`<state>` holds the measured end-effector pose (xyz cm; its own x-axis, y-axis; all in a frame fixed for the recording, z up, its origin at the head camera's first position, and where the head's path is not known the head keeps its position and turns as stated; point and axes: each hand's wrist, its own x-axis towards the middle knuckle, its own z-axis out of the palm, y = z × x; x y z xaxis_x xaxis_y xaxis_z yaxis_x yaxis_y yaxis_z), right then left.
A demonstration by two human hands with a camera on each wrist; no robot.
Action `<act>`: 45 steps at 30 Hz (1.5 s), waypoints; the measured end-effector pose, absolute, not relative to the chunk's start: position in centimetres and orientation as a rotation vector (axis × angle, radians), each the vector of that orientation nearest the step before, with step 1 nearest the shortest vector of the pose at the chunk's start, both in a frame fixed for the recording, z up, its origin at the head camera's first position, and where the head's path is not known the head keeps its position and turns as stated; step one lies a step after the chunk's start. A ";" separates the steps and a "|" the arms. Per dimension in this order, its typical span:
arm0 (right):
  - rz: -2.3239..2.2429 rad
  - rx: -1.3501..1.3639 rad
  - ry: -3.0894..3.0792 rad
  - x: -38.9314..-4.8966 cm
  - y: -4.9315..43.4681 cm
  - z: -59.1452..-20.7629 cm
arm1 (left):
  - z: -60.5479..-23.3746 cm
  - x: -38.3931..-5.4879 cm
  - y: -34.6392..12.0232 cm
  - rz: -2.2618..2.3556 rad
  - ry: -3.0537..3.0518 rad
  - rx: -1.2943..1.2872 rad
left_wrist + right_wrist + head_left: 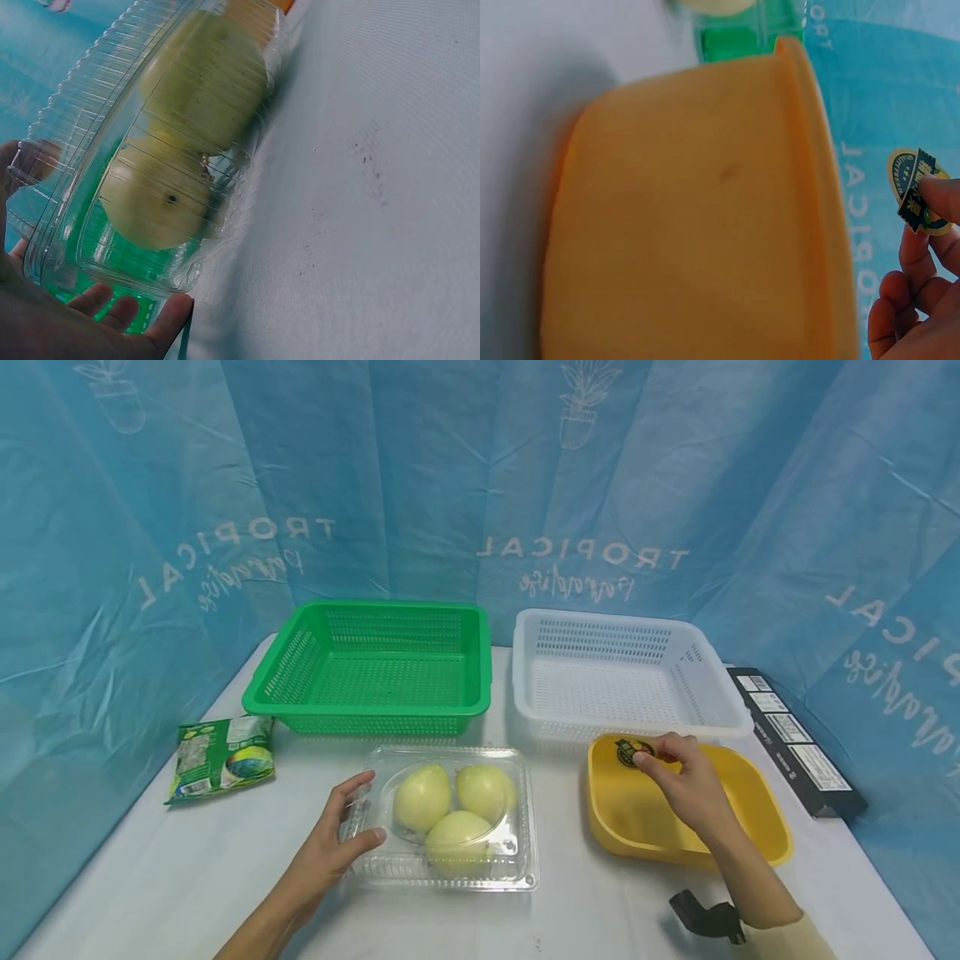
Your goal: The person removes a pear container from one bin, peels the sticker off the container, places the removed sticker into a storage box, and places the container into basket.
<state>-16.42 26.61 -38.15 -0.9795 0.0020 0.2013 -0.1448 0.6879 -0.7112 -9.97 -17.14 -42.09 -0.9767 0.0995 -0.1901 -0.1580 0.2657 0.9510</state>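
Three pale green, round fruits point(459, 837) sit inside a clear plastic clamshell box point(516, 827) with its lid down. My left hand point(335, 837) holds the box at its left end, thumb at the near side and fingers toward the far corner. In the left wrist view, fingertips point(174, 319) reach along the edge of the box. Between thumb and fingertips, my right hand point(692, 787) pinches a small black and gold sticker point(916, 187). That hand is over a yellow plastic basin point(767, 835), near its far rim.
Behind stand a green basket point(397, 724) and a white basket point(551, 722). A green packet point(217, 760) lies at the left; a long black box point(795, 739) with white labels runs along the right. Blue printed cloth point(435, 485) hangs around the white table point(300, 777).
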 end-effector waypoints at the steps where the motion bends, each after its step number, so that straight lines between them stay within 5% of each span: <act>1: 1.159 0.102 -2.715 -16.4 26.9 -38.3 | -42.1 -10.0 -17.1 1.783 2.320 -0.058; 45: 1.083 0.020 -3.098 -17.3 33.1 -42.1 | -42.2 -9.8 -17.2 1.780 2.337 -0.038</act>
